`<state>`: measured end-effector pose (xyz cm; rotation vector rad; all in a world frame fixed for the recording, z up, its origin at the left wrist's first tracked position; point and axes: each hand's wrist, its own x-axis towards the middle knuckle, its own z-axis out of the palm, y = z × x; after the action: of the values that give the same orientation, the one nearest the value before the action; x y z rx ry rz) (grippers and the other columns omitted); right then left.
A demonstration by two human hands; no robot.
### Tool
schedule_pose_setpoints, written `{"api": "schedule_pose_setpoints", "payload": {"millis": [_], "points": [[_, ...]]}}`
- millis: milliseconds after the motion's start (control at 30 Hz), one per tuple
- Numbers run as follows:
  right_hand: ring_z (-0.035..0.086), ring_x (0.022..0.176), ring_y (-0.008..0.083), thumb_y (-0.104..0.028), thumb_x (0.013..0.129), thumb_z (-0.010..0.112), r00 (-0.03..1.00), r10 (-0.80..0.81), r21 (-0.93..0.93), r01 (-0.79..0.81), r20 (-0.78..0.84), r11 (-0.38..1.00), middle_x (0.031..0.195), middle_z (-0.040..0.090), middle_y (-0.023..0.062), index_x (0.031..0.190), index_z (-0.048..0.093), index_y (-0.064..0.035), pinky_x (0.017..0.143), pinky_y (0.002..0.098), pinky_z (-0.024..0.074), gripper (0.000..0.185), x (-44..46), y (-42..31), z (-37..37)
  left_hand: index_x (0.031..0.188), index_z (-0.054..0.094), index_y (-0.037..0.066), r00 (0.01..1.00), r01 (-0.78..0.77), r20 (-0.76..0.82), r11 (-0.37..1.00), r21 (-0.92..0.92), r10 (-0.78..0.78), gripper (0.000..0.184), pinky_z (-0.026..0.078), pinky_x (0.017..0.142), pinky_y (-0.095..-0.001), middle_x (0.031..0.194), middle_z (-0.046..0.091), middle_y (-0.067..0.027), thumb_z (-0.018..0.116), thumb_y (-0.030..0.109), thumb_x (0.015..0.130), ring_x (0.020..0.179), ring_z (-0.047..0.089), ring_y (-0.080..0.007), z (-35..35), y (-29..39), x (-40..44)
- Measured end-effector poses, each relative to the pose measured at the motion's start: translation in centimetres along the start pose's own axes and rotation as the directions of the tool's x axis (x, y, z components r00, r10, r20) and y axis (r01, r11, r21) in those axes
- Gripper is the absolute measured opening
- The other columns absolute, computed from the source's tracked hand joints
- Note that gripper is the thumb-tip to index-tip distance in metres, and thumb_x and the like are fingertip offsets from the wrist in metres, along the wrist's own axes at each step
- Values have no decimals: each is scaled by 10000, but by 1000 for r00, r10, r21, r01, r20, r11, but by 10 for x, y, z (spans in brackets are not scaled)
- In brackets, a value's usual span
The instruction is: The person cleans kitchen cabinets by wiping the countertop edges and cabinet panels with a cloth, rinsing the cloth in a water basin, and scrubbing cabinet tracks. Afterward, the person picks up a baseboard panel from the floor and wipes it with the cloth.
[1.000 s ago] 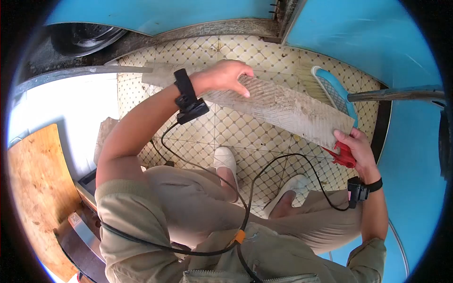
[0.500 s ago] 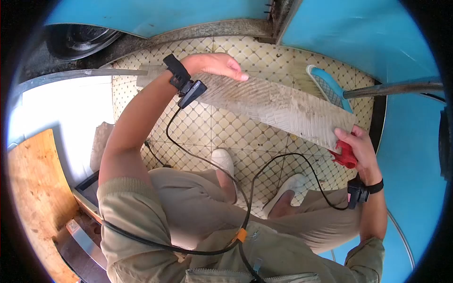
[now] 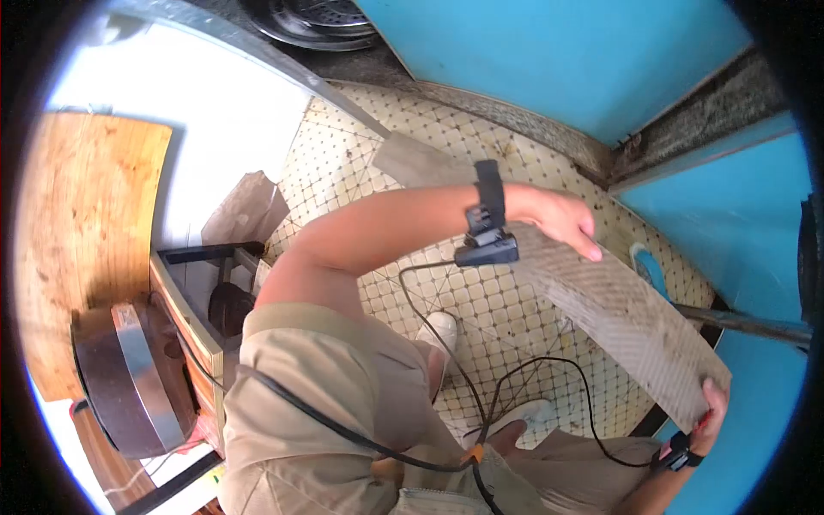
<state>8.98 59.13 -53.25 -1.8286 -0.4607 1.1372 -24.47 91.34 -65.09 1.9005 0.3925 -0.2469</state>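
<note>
A long, flat, grey-beige board [image 3: 631, 322] with a ridged, dirty face slants across in front of me. My left hand [image 3: 558, 221] grips its far edge around the middle; the fingers are mostly hidden. At its lower right end my right hand [image 3: 712, 410] is closed, thumb on the upper face. A bit of red cloth [image 3: 704, 421] shows in that hand, pressed near the board's end. Past my left forearm the board's other end [image 3: 421, 159] reaches out above the tiled floor [image 3: 386, 296].
Blue panels [image 3: 532, 60] stand ahead and to the right. A blue brush head [image 3: 650, 268] with a long handle [image 3: 742, 324] lies beyond the board. On my left are a wooden panel [image 3: 94, 197] and a brown round appliance [image 3: 129, 378]. A black cable [image 3: 412, 305] hangs from my left wrist.
My view has swung left, so the wooden panel and appliance show more. Both hands keep hold of the board, which now slants more steeply down to the right. Less red cloth shows.
</note>
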Motion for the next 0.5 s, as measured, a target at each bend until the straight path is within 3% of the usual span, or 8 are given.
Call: {"api": "schedule_pose_setpoints", "payload": {"millis": [67,200,333,400,500], "points": [[627,1058,266,-236,746,748,997,-48,63,52,-65,997,1165,643,145,1243,560,40,946,388,482,599,4,-1,-6,833,650,-23,1000,8,-30,1000,-3,-8,606,416,612,-394,659,561,-98,616,579,900,662,509,-184,5,10,1],[635,1017,269,-245,742,739,996,-84,111,86,-22,990,1141,645,136,1220,571,40,904,384,504,581,-5,-17,18,794,627,-35,1000,12,-17,1000,-23,-13,623,392,588,-392,628,522,-86,616,579,900,635,484,-185,8,11,2],[640,1003,271,-223,740,729,995,-31,134,44,-95,990,1134,646,138,1219,572,37,898,380,504,567,-11,-17,33,783,621,-32,1000,29,-2,998,-54,-29,622,387,579,-382,621,509,-64,619,578,900,626,470,-170,6,7,-9],[639,1006,273,-187,737,715,1000,5,57,-5,2,998,1132,648,140,1221,569,39,904,377,499,553,-8,-15,30,789,637,-18,997,80,22,996,-47,-79,616,384,575,-379,629,510,-41,613,586,903,624,463,-160,3,5,-13],[647,1029,278,-170,778,672,997,-8,82,1,80,997,1146,653,160,1264,539,42,933,383,499,547,-4,-13,43,794,647,-12,999,41,7,999,-23,-41,616,384,575,-367,634,510,-30,606,592,907,625,458,-156,0,-4,-20]]}}
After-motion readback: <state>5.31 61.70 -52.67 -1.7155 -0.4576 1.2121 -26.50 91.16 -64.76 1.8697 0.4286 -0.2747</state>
